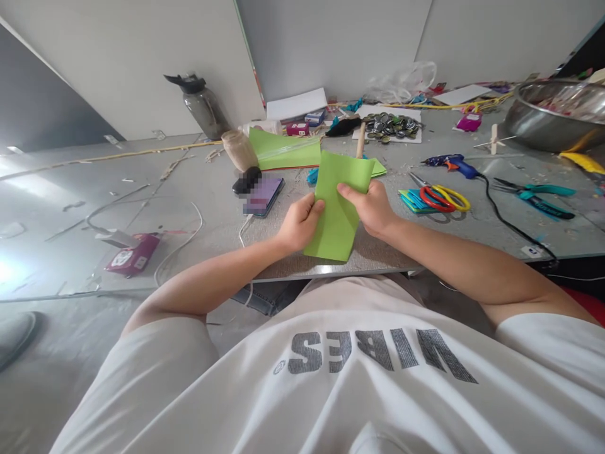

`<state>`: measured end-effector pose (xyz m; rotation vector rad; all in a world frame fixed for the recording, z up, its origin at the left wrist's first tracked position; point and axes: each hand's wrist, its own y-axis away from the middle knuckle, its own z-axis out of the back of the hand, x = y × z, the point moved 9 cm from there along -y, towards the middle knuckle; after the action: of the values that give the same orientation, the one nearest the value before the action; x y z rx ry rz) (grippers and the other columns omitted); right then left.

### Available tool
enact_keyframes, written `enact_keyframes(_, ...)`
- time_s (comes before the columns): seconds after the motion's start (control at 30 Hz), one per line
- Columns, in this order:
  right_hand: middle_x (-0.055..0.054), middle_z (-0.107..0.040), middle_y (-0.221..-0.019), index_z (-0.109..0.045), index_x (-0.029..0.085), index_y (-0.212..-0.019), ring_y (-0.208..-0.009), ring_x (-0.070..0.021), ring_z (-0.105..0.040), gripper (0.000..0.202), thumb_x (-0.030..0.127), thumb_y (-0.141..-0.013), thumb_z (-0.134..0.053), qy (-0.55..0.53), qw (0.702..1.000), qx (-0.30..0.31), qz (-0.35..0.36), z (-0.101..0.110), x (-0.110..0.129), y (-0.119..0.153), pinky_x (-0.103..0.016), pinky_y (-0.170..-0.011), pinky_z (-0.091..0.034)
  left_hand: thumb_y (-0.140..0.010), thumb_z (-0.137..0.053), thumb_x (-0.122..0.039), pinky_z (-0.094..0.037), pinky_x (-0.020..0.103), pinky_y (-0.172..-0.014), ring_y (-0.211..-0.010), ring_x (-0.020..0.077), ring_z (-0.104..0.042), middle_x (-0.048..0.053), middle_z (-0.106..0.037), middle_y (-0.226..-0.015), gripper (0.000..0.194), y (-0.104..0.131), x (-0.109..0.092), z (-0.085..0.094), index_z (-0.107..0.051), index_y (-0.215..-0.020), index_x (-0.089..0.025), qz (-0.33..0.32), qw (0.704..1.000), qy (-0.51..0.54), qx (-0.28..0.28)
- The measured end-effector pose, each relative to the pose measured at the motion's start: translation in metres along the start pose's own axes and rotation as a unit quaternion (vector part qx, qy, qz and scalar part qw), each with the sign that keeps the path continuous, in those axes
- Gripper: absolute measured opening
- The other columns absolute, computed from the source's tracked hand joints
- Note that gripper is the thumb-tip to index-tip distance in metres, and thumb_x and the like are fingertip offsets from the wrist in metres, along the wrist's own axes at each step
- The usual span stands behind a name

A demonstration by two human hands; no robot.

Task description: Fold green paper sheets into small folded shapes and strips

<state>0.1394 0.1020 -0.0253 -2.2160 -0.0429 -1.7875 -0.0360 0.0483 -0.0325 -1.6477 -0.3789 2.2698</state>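
Two hands, one sheet. Green sheet [336, 217] is at mid-front, just over the near edge of the worktop [385, 253], directly between the hands. Long axis runs near to far, far end leaning slightly right. Can't tell if its near end touches the surface.

Left hand [299, 222]: clamped on the sheet's left long edge, thumb on the upper face. Right hand [375, 207]: clamped on the right long edge, thumb reaching further in over the face, grip a bit nearer the far end than the left one. Fingers behind the sheet are hidden. Hands apart, neither clearly closer to the sheet; both are on it.

Beyond, left: phone [268, 194] with a cable at its near end. Right: scissors [437, 198] lying on small coloured pieces [416, 201], pliers [539, 197] further right, glue gun [456, 165] beyond the scissors.

Further out: more green sheets [290, 150] behind and left of the held one, wooden stick [361, 140] just beyond it, pile of small metal discs [392, 126] far right of centre, steel bowl [543, 120] far right.
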Motion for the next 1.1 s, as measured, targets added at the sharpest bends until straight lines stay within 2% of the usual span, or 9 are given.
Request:
enact_keyframes(0.1,-0.010,-0.096,-0.103,-0.090,0.025,-0.095,-0.108,-0.0384,-0.091,0.069,0.073,-0.055,-0.120,0.001,1.000,0.016,-0.014,-0.005,-0.003,0.004,-0.052,-0.097,-0.077,-0.115,-0.078,-0.068,-0.050,0.030,-0.067,-0.077,0.0198,-0.060,0.000,-0.067,-0.086,0.048,0.001,0.005,0.000,-0.061,-0.096,-0.027,0.011,0.999,0.027,-0.020)
enact_keyframes(0.23,-0.010,-0.096,-0.104,-0.094,0.024,-0.095,-0.099,-0.0357,-0.089,0.071,0.071,-0.050,-0.123,0.002,0.998,0.054,-0.045,-0.017,-0.007,0.014,-0.048,-0.087,-0.076,-0.109,-0.087,-0.077,-0.052,0.028,-0.066,-0.075,0.0185,-0.059,-0.001,-0.065,-0.085,0.058,-0.003,0.014,0.009,-0.059,-0.096,-0.028,0.016,0.995,0.066,-0.073)
enact_keyframes(0.33,-0.009,-0.095,-0.098,-0.094,0.024,-0.092,-0.095,-0.0352,-0.089,0.066,0.069,-0.053,-0.123,0.008,0.995,0.087,-0.050,-0.024,-0.005,0.019,-0.047,-0.086,-0.076,-0.103,-0.085,-0.096,-0.063,0.031,-0.069,-0.078,0.0203,-0.069,0.002,-0.075,-0.092,0.071,-0.007,0.015,0.009,-0.066,-0.104,-0.028,0.003,0.992,0.107,-0.071)
enact_keyframes(0.43,-0.009,-0.094,-0.099,-0.092,0.024,-0.090,-0.092,-0.0326,-0.086,0.065,0.070,-0.055,-0.122,0.009,0.996,0.075,-0.041,-0.022,-0.002,0.017,-0.045,-0.083,-0.074,-0.097,-0.083,-0.107,-0.068,0.034,-0.073,-0.082,0.0229,-0.077,0.004,-0.081,-0.097,0.082,-0.008,0.012,0.005,-0.070,-0.112,-0.027,-0.007,0.991,0.126,-0.053)
enact_keyframes(0.6,-0.005,-0.083,-0.083,-0.081,0.025,-0.075,-0.077,-0.0235,-0.071,0.068,0.085,-0.063,-0.112,0.057,0.998,0.016,0.015,-0.006,0.004,0.005,-0.037,-0.067,-0.061,-0.101,-0.081,-0.102,-0.065,0.033,-0.069,-0.082,0.0235,-0.079,0.005,-0.082,-0.097,0.077,-0.006,0.014,0.002,-0.066,-0.112,-0.028,0.006,0.994,0.101,-0.046)
enact_keyframes(0.77,-0.004,-0.077,-0.080,-0.077,0.026,-0.074,-0.075,-0.0222,-0.063,0.079,0.099,-0.067,-0.104,0.109,0.991,0.056,0.047,-0.015,0.007,0.006,-0.036,-0.064,-0.054,-0.104,-0.079,-0.097,-0.062,0.032,-0.067,-0.082,0.0223,-0.075,0.003,-0.074,-0.093,0.071,-0.007,0.014,0.009,-0.059,-0.107,-0.029,0.005,0.994,0.079,-0.075)
enact_keyframes(0.83,-0.002,-0.067,-0.072,-0.068,0.027,-0.070,-0.070,-0.0199,-0.056,0.089,0.112,-0.068,-0.095,0.121,0.988,0.061,0.067,-0.017,0.012,0.008,-0.035,-0.061,-0.048,-0.105,-0.079,-0.094,-0.060,0.031,-0.065,-0.080,0.0212,-0.071,0.002,-0.070,-0.090,0.069,-0.008,0.012,0.013,-0.056,-0.102,-0.029,0.001,0.994,0.059,-0.089)
enact_keyframes(0.97,0.003,-0.034,-0.063,-0.038,0.031,-0.064,-0.063,-0.0158,-0.033,0.104,0.130,-0.078,-0.065,0.155,0.978,0.034,0.133,-0.015,0.026,0.009,-0.036,-0.058,-0.032,-0.107,-0.079,-0.095,-0.062,0.031,-0.067,-0.081,0.0217,-0.073,0.003,-0.073,-0.091,0.070,-0.009,0.003,0.016,-0.059,-0.101,-0.028,-0.029,0.993,0.049,-0.106)
enact_keyframes(1.1,0.002,-0.029,-0.064,-0.028,0.031,-0.065,-0.065,-0.0174,-0.032,0.104,0.130,-0.088,-0.049,0.178,0.972,0.027,0.150,-0.012,0.026,0.008,-0.037,-0.060,-0.033,-0.103,-0.078,-0.104,-0.060,0.031,-0.063,-0.076,0.0211,-0.070,0.002,-0.072,-0.086,0.079,-0.007,-0.006,0.018,-0.061,-0.097,-0.028,-0.062,0.990,0.055,-0.117)
